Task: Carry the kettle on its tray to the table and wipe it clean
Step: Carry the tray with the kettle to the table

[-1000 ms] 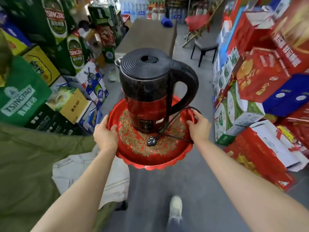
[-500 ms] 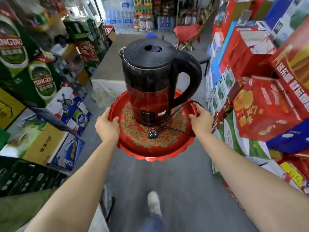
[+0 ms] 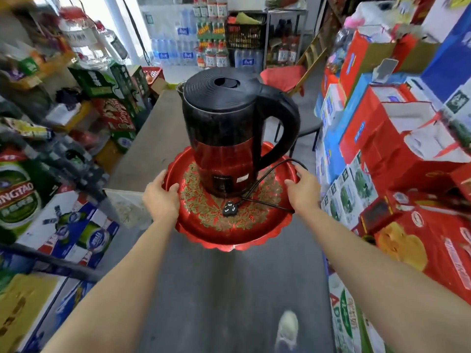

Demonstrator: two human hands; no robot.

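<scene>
A red and black electric kettle (image 3: 224, 138) stands upright on a round red tray (image 3: 229, 235) with a gold leaf pattern. Its black cord and plug (image 3: 230, 208) lie on the tray in front of it. My left hand (image 3: 160, 197) grips the tray's left rim and my right hand (image 3: 302, 189) grips its right rim, holding the tray in the air above the grey floor. The brown table (image 3: 153, 143) lies just ahead, and the tray's far edge hides part of its near end.
Stacked beer and drink cartons (image 3: 66, 225) line the left side of the aisle. Red and blue gift boxes (image 3: 397, 154) crowd the right. A dark chair (image 3: 305, 128) stands right of the table, with shelves of bottles (image 3: 211, 42) at the back. My shoe (image 3: 288, 327) is on the floor.
I have walked forward down the aisle with the tray. The table is now much closer, right behind the kettle. Both hands keep the same grip.
</scene>
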